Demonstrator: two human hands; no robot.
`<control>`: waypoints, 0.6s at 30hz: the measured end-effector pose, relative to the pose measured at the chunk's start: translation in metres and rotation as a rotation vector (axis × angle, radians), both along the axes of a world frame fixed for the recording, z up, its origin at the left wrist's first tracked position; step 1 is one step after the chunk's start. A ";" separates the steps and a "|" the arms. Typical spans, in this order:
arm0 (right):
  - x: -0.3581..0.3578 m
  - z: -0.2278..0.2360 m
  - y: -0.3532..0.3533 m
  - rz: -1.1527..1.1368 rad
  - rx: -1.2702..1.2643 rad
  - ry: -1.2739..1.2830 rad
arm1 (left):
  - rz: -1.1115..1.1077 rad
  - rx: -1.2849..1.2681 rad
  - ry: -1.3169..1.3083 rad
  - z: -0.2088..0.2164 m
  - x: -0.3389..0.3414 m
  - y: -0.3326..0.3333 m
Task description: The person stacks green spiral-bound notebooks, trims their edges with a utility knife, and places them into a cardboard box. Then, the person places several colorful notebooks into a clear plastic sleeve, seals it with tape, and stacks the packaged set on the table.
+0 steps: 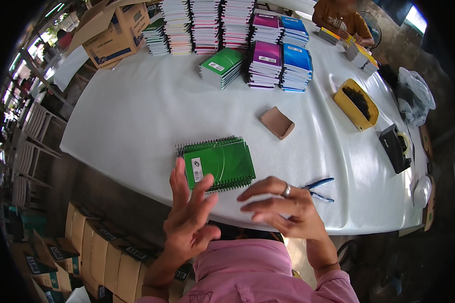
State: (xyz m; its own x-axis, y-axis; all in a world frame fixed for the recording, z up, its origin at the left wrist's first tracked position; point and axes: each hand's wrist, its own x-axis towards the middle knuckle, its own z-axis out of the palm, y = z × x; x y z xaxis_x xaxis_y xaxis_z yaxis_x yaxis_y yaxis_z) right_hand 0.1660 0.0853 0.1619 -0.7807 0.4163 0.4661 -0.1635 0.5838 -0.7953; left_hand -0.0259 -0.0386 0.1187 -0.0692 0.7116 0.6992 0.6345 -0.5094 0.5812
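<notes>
A small stack of green spiral notebooks (225, 159) lies flat near the table's front edge, with wire coils showing along both its far and near sides. My left hand (189, 214) is raised at the stack's near left corner, fingers spread and holding nothing. To the right of it, my right hand (283, 207) hovers over the table edge with fingers apart and slightly bent, a ring on one finger. Nothing is in its grasp. Blue-handled pliers (318, 190) rest on the table just beyond my right hand.
Tall stacks of notebooks (207, 25) line the far side, beside purple (266, 58) and blue ones (297, 65). A cardboard piece (277, 123), a yellow tub (356, 105) of dark bits and a tape dispenser (394, 149) sit rightward. Another person (344, 22) works at the far right.
</notes>
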 end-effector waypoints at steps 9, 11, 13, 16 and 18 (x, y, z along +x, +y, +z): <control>-0.015 -0.100 0.049 -0.395 -0.401 -0.145 | 0.287 -0.509 -0.835 -0.070 -0.011 0.003; -0.021 -0.113 0.049 -0.371 -0.451 -0.216 | 0.240 -0.519 -0.823 -0.070 -0.012 0.010; -0.026 -0.114 0.046 -0.321 -0.455 -0.184 | 0.206 -0.510 -0.803 -0.078 -0.013 0.012; -0.028 -0.112 0.048 -0.288 -0.455 -0.182 | 0.192 -0.486 -0.786 -0.094 -0.016 0.013; -0.024 -0.111 0.048 -0.293 -0.469 -0.167 | 0.192 -0.508 -0.805 -0.087 -0.012 0.015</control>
